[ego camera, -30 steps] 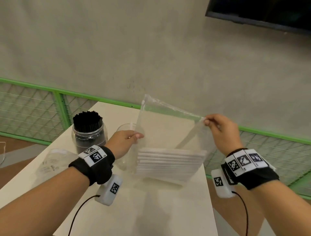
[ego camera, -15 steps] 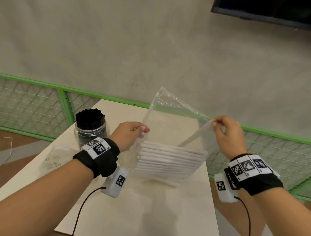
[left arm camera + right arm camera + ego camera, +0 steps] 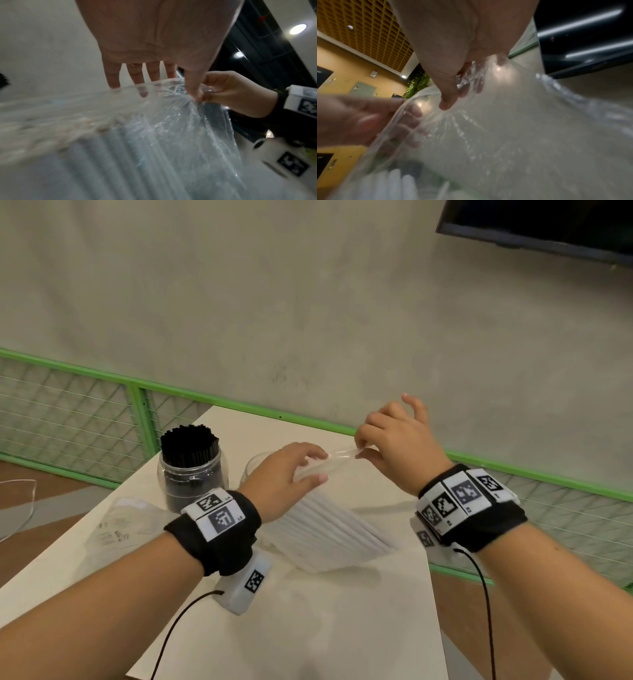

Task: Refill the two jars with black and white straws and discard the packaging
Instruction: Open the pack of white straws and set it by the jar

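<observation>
A clear plastic bag [image 3: 337, 462] of white straws [image 3: 329, 529] hangs low over the white table [image 3: 342, 628]. My left hand [image 3: 318, 467] pinches the bag's top edge between thumb and fingers. Right beside it, my right hand [image 3: 359, 450] pinches the same edge with thumb and forefinger, its other fingers lifted. In the left wrist view the bag [image 3: 171, 128] drapes below my thumb. In the right wrist view the film [image 3: 505, 121] runs under my thumb. A jar packed with black straws [image 3: 191, 467] stands at the left. A clear empty jar [image 3: 253, 470] is half hidden behind my left hand.
An empty clear packet [image 3: 126, 522] lies on the table's left side. A green mesh railing [image 3: 239, 402] runs behind the table, before a plain wall. The table's right edge [image 3: 435, 594] drops to the floor below my right wrist.
My hands have come close together along the bag's top edge. The bag, held upright and spread wide before, now sags low and tilted with the straws near the table.
</observation>
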The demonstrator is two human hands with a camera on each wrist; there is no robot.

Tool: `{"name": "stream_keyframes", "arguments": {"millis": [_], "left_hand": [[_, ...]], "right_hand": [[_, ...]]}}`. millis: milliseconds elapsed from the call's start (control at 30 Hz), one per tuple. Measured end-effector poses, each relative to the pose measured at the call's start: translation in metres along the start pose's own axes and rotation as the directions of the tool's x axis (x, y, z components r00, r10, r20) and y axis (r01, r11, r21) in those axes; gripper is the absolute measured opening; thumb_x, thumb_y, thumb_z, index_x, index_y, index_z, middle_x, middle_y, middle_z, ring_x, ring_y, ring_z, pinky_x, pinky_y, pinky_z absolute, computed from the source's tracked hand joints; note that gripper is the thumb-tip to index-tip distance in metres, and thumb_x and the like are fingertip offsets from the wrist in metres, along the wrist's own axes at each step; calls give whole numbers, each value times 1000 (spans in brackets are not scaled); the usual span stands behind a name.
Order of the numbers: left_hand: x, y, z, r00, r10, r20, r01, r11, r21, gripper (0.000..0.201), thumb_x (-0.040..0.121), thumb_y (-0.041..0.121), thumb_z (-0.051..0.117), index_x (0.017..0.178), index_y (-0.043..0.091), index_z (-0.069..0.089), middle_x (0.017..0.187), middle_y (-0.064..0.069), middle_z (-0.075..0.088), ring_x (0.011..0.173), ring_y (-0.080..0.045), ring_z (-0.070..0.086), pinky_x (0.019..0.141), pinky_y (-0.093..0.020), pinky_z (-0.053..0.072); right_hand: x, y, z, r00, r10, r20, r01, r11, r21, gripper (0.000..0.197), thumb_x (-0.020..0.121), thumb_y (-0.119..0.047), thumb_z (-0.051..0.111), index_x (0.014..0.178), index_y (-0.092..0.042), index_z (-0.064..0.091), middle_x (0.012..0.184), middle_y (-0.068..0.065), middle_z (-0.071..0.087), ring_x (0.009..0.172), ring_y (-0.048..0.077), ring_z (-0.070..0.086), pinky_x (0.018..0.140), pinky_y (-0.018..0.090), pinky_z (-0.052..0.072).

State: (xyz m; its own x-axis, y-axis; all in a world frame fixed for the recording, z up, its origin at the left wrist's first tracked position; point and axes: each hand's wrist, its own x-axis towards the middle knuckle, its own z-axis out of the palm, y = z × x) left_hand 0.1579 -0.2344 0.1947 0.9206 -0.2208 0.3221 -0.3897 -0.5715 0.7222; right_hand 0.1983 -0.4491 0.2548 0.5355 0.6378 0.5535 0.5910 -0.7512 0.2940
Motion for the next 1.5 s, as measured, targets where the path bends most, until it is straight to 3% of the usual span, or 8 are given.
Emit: {"name": "stream_keyframes", "arguments": {"millis": [100,200,533,800,933,1100,1233,1500], "left_hand": [[-19,-29,-3,992,-121,37,109,963,247,101,58,60,78,140,35,24,145,9,33,132,-16,32,109,-42,31],[-34,-61,-6,947,-310,82,229,833,503,124,53,66,76,147,34,3,152,2,24,136,-23,29,108,-44,32],[-43,-65,-34,967,-237,-92,254,924,287,61,67,53,77,118,27,58,110,13,59,99,-12,56,83,-31,45],[-50,-73,-42,958,-286,24,246,862,443,57,73,49,72,124,33,53,118,10,58,106,-13,54,83,-28,42],[-54,-70,-32,962,-275,3,241,848,472,54,80,45,66,129,30,50,122,5,55,110,-16,54,85,-29,43],[-57,-65,-31,960,-273,62,209,845,493,81,68,65,55,140,36,31,134,6,46,119,-16,49,94,-35,44],[-54,-52,-31,996,-62,59,23,861,508,78,72,74,48,140,43,27,139,8,40,122,-16,45,99,-41,41],[-54,-45,-14,996,75,-51,-38,850,525,33,81,53,53,109,37,62,124,6,53,104,-22,56,90,-45,44]], "right_hand": [[-7,2,0,999,28,35,-33,990,136,15,77,-17,74,77,-19,59,76,-6,61,78,26,55,79,44,44],[-16,5,3,989,127,83,-145,946,288,10,86,-13,65,83,-16,56,78,-8,58,79,24,50,63,41,46],[-50,20,13,914,384,130,-343,562,753,43,80,12,61,70,-29,50,82,-7,64,83,15,60,75,29,45],[-111,-7,43,953,140,269,-269,798,539,46,77,7,59,76,-38,46,87,-19,64,96,8,50,82,32,42],[-125,-14,40,924,180,336,-310,867,389,4,83,-36,50,81,-37,53,92,-25,63,118,4,42,111,46,16],[-113,-22,31,879,167,447,-325,896,304,62,88,-60,13,83,-29,67,88,-19,64,114,0,43,114,33,7],[-96,-35,31,843,133,520,-286,931,225,29,97,-45,41,114,-35,62,95,-14,63,114,8,47,115,38,13],[-87,-59,42,907,20,420,-169,932,320,27,88,-44,53,113,-35,61,118,-19,60,122,14,47,107,45,31]]}}
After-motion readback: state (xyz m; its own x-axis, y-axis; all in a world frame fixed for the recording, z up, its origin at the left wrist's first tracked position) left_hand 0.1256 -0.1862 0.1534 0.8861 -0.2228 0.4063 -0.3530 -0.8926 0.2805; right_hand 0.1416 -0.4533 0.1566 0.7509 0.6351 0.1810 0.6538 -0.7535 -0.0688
